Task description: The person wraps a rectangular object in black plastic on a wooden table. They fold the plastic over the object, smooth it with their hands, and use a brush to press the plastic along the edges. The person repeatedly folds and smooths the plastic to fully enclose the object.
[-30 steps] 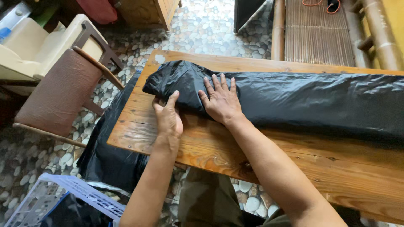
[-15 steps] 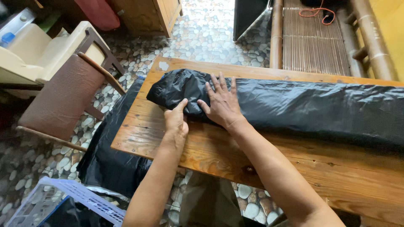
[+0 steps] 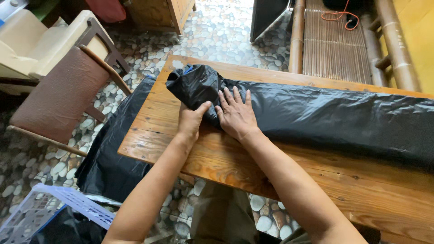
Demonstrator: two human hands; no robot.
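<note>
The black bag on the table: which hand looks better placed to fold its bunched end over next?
Probably the left hand. It sits at the bunched end of the black bag, thumb tucked under the plastic edge. The right hand lies flat on top with fingers spread, pinning the bag to the table.
</note>
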